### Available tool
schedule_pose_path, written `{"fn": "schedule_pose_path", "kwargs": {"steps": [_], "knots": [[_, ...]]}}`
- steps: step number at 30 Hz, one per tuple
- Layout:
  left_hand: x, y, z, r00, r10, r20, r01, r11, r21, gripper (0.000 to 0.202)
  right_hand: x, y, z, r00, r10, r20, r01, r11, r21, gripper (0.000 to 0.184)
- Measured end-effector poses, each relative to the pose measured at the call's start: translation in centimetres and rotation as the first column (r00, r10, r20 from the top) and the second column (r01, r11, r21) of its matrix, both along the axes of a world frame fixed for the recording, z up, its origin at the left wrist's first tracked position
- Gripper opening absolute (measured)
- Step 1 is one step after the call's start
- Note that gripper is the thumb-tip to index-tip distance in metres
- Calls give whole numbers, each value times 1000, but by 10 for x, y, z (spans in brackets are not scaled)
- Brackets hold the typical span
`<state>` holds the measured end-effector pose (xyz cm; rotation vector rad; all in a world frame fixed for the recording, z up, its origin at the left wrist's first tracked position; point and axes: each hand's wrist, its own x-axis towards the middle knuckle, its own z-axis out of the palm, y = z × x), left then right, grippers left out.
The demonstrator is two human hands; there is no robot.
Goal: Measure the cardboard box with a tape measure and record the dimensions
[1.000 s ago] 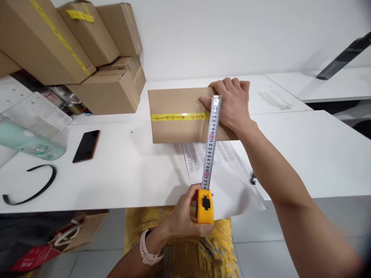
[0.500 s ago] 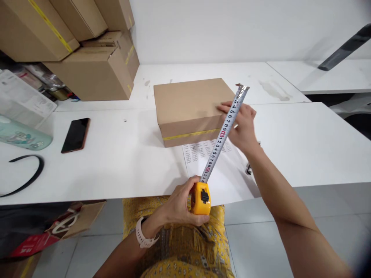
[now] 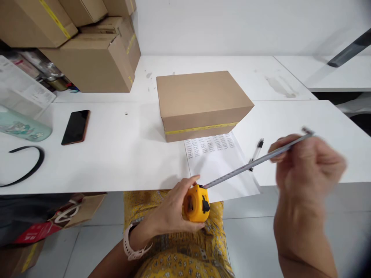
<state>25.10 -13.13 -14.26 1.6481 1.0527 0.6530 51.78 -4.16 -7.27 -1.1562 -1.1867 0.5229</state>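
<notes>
Head view of a person's two bare hands with a measuring tool before a carton. The left hand (image 3: 171, 211) grips a yellow plastic tape measure (image 3: 199, 210) at the near edge of a white, flat-topped table (image 3: 130, 154); the case sits between its digits, one lying along the upper side and another along the lower. From the case a narrow silver-grey metal blade (image 3: 237, 171) extends obliquely up and to the right. The right hand (image 3: 310, 166), blurred, has its fingers curled at the far end of this blade, which crosses in front of them, its hooked tip showing just beyond; whether the fingers pinch the metal cannot be told.

The brown rectangular cardboard box (image 3: 203, 92), banded along its near side with yellow printed tape (image 3: 199, 128), stands on the table beyond the left hand and to the left of the right hand, touched by neither. At its near side lies a white sheet of paper with rows of print (image 3: 210, 146); whether it passes beneath the box cannot be seen. A clear-barrelled pen with black ends (image 3: 257, 150) lies by the sheet's right edge, partly crossed in view by the blade.
</notes>
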Motion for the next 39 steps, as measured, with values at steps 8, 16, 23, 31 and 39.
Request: {"fn": "schedule_pose_path", "kwargs": {"steps": [8,16,23,31,39], "knots": [[-7,1,-14,981,151,121,-159,986,56,112,-62,-50,-74,911,408,62,-387,896,-218,21],[-42,29,27,941,337,-29,-271,805,528,90,12,-3,-85,842,-250,478,424,855,-299,34],[-54,138,109,848,521,-101,-155,426,891,77,60,37,-95,604,32,796,604,634,-483,56],[-40,223,103,780,463,-421,91,581,809,67,74,33,-91,770,-19,637,397,797,-456,36],[4,126,34,910,7,-415,288,709,644,22,47,-28,-40,994,20,111,16,949,-315,28]]}}
